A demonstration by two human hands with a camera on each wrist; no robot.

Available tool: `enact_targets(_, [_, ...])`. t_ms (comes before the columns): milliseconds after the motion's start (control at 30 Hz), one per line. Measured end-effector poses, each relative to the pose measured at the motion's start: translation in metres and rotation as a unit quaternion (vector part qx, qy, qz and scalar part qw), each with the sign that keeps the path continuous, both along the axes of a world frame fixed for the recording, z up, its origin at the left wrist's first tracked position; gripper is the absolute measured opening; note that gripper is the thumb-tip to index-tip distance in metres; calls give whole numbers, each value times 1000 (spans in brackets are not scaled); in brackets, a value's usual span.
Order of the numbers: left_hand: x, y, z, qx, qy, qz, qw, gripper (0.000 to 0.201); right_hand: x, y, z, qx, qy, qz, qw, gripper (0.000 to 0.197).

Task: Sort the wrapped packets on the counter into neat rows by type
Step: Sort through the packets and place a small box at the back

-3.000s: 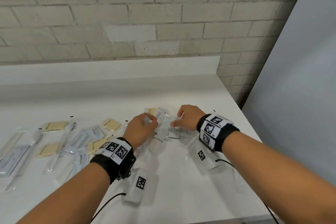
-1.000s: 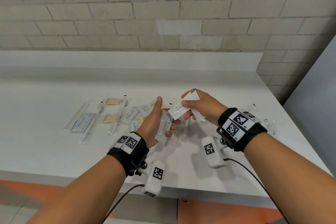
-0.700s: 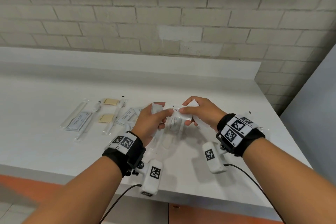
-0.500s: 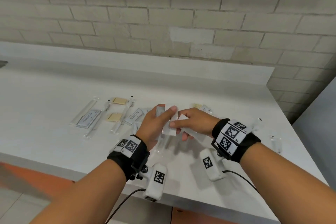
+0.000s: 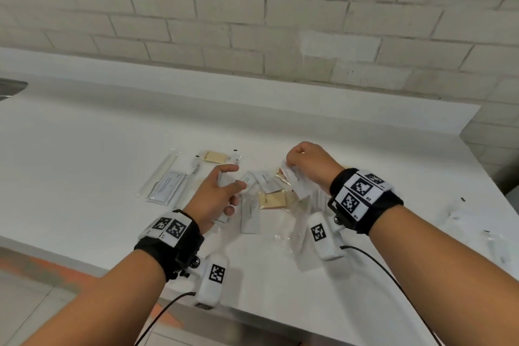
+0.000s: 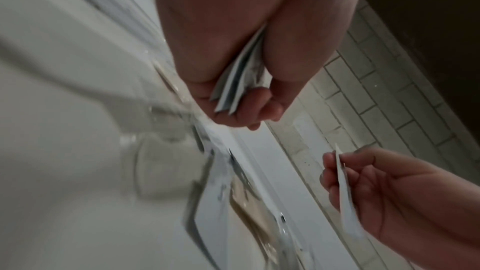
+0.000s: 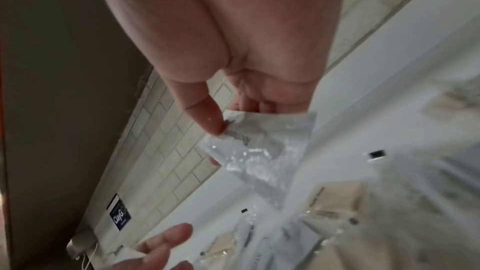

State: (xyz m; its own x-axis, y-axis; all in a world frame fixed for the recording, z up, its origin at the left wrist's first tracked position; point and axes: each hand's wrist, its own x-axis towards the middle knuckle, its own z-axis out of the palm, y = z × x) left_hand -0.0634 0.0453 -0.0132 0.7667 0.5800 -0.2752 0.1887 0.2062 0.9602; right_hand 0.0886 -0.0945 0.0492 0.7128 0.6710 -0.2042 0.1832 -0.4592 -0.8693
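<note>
Over the white counter [image 5: 84, 177], my left hand [image 5: 234, 180] grips a thin stack of white packets [image 6: 233, 87] between thumb and curled fingers. My right hand [image 5: 289, 161] is a little further back and to the right. It pinches one clear-and-white packet [image 5: 297, 182] by its top edge, and the packet [image 7: 254, 141] hangs above the loose pile. In the pile lie a yellow packet [image 5: 271, 200] and a long white packet [image 5: 250, 213]. Left of my hands lie another yellow packet [image 5: 214, 157], a grey-labelled packet [image 5: 165, 187] and a long clear packet [image 5: 160, 174].
Clear wrappers [image 5: 463, 213] lie scattered near the counter's right end. A raised backsplash [image 5: 252, 93] runs below the brick wall. A metal sink edge [image 5: 11, 88] shows at far left. The counter's front edge [image 5: 280, 314] lies under my wrists.
My hands, which met over one packet half a second ago, have drawn apart. The right hand has moved back over the pile and now pinches a packet; the left keeps its stack.
</note>
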Motion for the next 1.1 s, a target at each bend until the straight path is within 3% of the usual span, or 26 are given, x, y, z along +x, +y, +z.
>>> enact_targets(100, [8, 24, 4, 6, 4, 12, 1000, 24, 3, 22, -4, 37, 46, -41, 997, 6])
enact_targets(200, [19, 39, 13, -1, 3, -33, 999, 48, -11, 49, -7, 120, 160, -18, 980, 19])
enact_targets(267, [26, 42, 21, -1, 0, -88, 996, 58, -22, 66, -10, 157, 161, -14, 974, 24])
enact_targets(333, [30, 44, 29, 6, -4, -122, 993, 55, -28, 82, -12, 158, 115, -24, 980, 21])
enact_targets(433, [32, 55, 28, -39, -34, -135, 989, 35, -29, 92, -13, 112, 40, 7, 993, 12])
enact_targets(500, [30, 64, 23, -27, -29, -157, 987, 34, -26, 93, -13, 64, 38, 26, 997, 14])
enact_targets(633, [22, 71, 11, -10, 11, -167, 986, 31, -13, 88, -22, -3, 46, -64, 997, 16])
enact_targets(700, [21, 72, 7, -63, 14, -165, 984, 27, -11, 83, -30, -117, -29, -60, 991, 21])
enact_targets(767, [22, 71, 4, -103, 11, -158, 982, 18, -15, 77, -36, -257, -93, -29, 962, 38])
enact_targets(833, [24, 70, 0, -50, 28, -162, 985, 11, -21, 73, -42, -326, -114, -22, 938, 52])
enact_targets(900, [26, 69, -7, 81, 67, -186, 977, 16, -21, 71, -47, -324, -119, -40, 938, 58])
enact_targets(1000, [25, 62, -14, 275, 140, -221, 925, 47, -20, 71, -47, -301, -98, -77, 945, 69])
enact_targets(1100, [27, 52, -17, 345, 154, -242, 894, 67, -19, 67, -45, -259, -77, -111, 956, 67])
